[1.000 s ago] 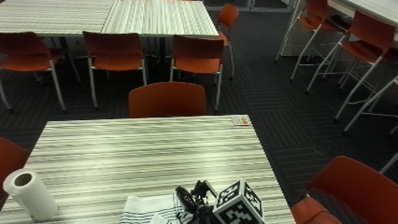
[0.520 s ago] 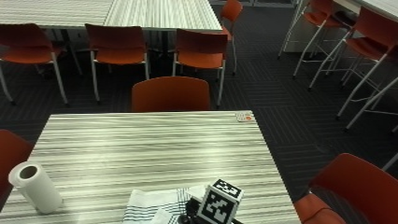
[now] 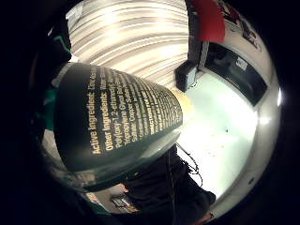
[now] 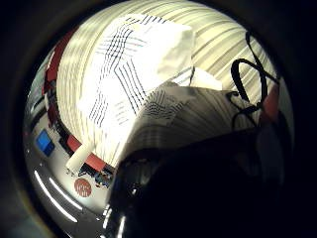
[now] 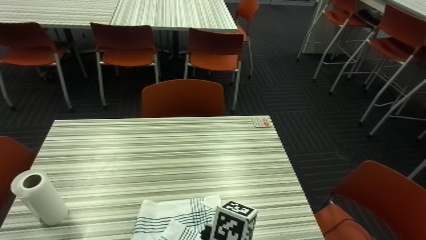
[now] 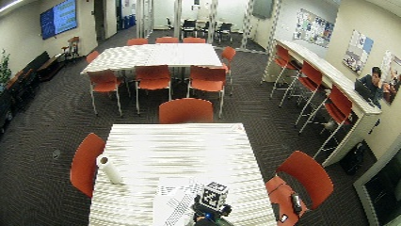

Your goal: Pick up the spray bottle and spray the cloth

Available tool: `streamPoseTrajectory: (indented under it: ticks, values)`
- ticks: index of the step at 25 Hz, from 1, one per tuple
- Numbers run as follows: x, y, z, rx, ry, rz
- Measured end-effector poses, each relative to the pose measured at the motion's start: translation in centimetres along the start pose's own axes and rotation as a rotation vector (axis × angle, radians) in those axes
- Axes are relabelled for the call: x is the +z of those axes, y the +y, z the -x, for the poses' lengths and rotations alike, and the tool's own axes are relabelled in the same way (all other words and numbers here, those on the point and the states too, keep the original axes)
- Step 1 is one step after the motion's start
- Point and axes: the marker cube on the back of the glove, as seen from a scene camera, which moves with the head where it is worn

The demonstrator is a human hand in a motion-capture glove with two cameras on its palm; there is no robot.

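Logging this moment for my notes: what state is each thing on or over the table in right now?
Spray bottle: off the table, its label close against the palm.
Cloth: crumpled, lying at the table's near edge.
Paper towel roll: upright near the table's left edge.
Small card: flat at the far right corner.
Gloved right hand: over the near edge beside the cloth; fingers hidden.

- we count one spray bottle (image 3: 117,122);
- one striped cloth (image 5: 174,220) on the tabletop (image 5: 166,155);
- one paper towel roll (image 5: 38,197);
- one small card (image 5: 261,121).
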Motion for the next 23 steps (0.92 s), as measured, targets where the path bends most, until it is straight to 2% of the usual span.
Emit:
streamPoseTrajectory:
  ticks: [12, 18, 23]
  values:
    - [-1.1, 0.2, -1.5, -0.046, -0.107, -0.019]
    - [-5.0, 2.1, -1.2, -0.235, -0.371, -0.088]
    - [-8.2, 3.4, -1.2, -0.387, -0.688, -0.145]
